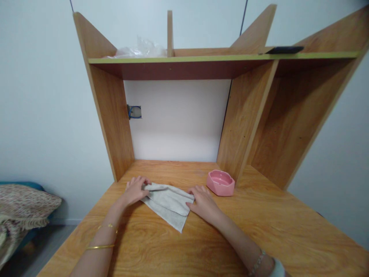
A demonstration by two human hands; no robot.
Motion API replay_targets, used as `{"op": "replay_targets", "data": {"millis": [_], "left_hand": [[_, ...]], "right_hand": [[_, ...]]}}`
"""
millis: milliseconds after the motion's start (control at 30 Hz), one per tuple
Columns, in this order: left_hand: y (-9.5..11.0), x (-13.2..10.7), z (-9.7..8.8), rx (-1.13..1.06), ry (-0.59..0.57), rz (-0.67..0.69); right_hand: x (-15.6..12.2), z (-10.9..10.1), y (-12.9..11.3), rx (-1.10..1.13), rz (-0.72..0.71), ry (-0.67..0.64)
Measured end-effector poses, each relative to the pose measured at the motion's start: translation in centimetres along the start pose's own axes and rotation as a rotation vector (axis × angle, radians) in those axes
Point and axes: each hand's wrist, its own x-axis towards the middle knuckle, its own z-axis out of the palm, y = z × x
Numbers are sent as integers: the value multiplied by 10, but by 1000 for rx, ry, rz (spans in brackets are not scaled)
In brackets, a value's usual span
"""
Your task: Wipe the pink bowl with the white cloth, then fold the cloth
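Observation:
A light grey cloth (pixel 168 202) lies partly folded on the wooden desk (pixel 161 250), one corner pointing toward me. My left hand (pixel 136 190) pinches its left end between thumb and fingers. At the cloth's right end, my right hand (pixel 202 202) has its thumb and fingers closed on the edge. Just beyond my right hand sits a pink faceted ashtray (pixel 220 183), apart from the hand and the cloth.
A wooden hutch with an upper shelf (pixel 178 59) rises from the desk's back. On that shelf are a clear plastic bag (pixel 141 49) and a flat black object (pixel 285 50). An upright divider (pixel 245 115) stands behind the ashtray. A fringed blanket (pixel 25 204) is at far left.

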Motion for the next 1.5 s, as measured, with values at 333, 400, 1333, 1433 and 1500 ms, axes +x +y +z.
{"op": "replay_targets", "data": {"millis": [333, 400, 1333, 1433, 1500], "left_hand": [[5, -2, 0, 43, -12, 25], [6, -1, -1, 69, 27, 19], [17, -3, -9, 235, 12, 181], [21, -2, -10, 198, 21, 168], [26, -3, -9, 123, 27, 187]], "right_hand": [[7, -15, 19, -142, 78, 38], [7, -23, 25, -176, 96, 48], [-8, -61, 40, 183, 66, -634], [-5, -60, 44, 205, 113, -477], [-3, -57, 47, 164, 179, -356]]}}
